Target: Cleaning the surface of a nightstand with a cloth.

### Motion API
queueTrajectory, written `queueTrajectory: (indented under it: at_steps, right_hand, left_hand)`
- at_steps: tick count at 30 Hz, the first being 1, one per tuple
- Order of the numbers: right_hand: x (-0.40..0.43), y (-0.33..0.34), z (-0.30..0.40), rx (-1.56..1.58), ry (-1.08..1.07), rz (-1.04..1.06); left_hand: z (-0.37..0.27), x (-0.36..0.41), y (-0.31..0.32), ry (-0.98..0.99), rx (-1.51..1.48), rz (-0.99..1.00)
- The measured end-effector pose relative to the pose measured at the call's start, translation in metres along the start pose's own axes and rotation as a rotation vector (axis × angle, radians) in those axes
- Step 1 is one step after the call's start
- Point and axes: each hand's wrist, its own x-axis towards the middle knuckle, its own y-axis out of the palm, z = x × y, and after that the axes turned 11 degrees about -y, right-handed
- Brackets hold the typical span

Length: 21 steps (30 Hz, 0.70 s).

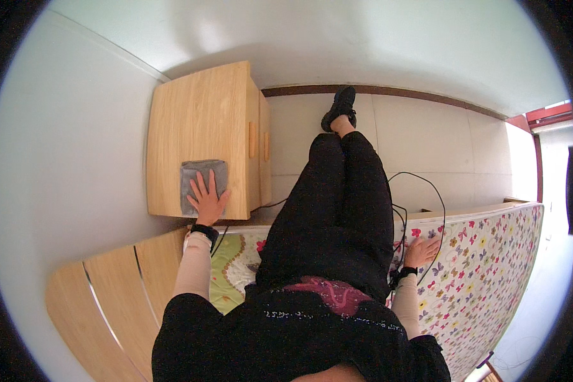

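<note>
My left hand (209, 200) lies flat with fingers spread on a folded grey cloth (189, 174). The cloth rests near the front corner of a light wooden nightstand (196, 119), on the side closest to the bed. My right hand (421, 251) is set palm down on the flower-patterned mattress (477, 267), its fingers pointing away from my body. A thin black cable (443, 205) loops over the mattress close to those fingers. Each wrist wears a black band.
The nightstand has two drawer fronts with wooden handles (252, 139) and stands against the walls. A slatted wooden headboard (119, 281) is at the left. Below a green patterned pillow or cover (227, 272) shows beside me. Pale tiles (425, 133) cover the floor around my black shoes (341, 107).
</note>
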Motion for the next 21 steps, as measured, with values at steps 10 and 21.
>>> queueTrajectory:
  at_steps: [10, 21]
  right_hand:
    - [0.004, -0.006, 0.001, 0.002, 0.034, 0.14]
    - [0.007, -0.014, 0.001, 0.022, 0.036, 0.202]
  left_hand:
    - [-0.009, 0.066, -0.012, -0.017, 0.008, 0.028]
    - [-0.028, 0.126, -0.025, -0.05, 0.01, 0.046]
